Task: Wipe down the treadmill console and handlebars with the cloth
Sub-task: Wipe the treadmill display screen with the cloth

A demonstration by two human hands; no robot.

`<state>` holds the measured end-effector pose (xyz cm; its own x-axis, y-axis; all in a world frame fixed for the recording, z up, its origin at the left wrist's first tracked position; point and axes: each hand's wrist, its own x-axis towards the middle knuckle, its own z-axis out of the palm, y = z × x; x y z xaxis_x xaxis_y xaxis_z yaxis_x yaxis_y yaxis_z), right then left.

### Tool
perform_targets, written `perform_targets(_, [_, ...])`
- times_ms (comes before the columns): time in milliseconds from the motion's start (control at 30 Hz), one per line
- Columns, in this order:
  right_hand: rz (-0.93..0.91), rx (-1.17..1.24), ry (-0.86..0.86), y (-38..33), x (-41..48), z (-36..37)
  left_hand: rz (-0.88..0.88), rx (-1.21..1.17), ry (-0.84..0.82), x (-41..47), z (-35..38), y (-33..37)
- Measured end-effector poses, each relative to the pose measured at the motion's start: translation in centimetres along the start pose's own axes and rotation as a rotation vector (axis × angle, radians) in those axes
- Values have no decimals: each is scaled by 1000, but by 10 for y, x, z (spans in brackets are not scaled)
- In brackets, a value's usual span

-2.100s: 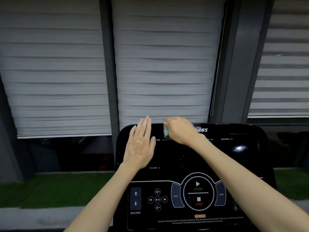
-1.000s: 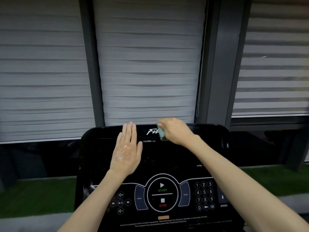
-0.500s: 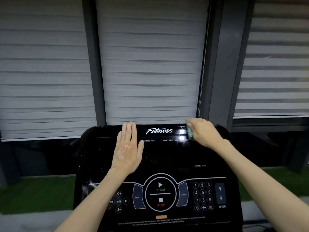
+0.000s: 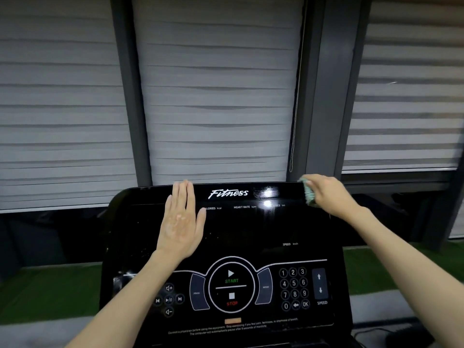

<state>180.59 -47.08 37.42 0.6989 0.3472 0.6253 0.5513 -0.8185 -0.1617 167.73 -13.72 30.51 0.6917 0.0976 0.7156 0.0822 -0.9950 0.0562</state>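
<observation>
**Cloth swept right along console top edge**

Right hand point(image 4: 329, 192) has carried the cloth point(image 4: 309, 194) from the Fitness logo out to the top-right corner of the console point(image 4: 251, 229). Its fingers are curled round the wadded green cloth, which pokes out on their left side against the panel edge. Left hand point(image 4: 182, 222) hasn't budged: flat on the upper-left display area, fingers straight and pressed together, thumb out.

Key relation: the rest of the panel lies left of and below the cloth. The console's long axis runs left-right, so the next pass is probably back left, one row lower. Handlebars not in view.

Surface is glossy black, with a glare spot beside the logo. Grey blinds point(image 4: 218, 96) behind, green turf point(image 4: 50, 285) below.
</observation>
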Motion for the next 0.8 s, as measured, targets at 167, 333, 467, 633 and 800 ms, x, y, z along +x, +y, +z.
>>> perform_targets(167, [54,-63,-8,-9,2,5,12,-18,-25,1,-2,-2])
perform_targets(333, [-126,-55,-23,-85,18,26,55,-44,-62,-1,-9,-6])
perform_targets(467, [-292,-23,-56,-177,36,57,85,-78,-64,-9,-22,-23])
perform_targets(633, [-469,7,2,-275,47,88,-5,-136,-19,-33,-41,-68])
perform_targets(800, [-606,36,98,-349,51,119,-64,-131,34,-55,-66,-122])
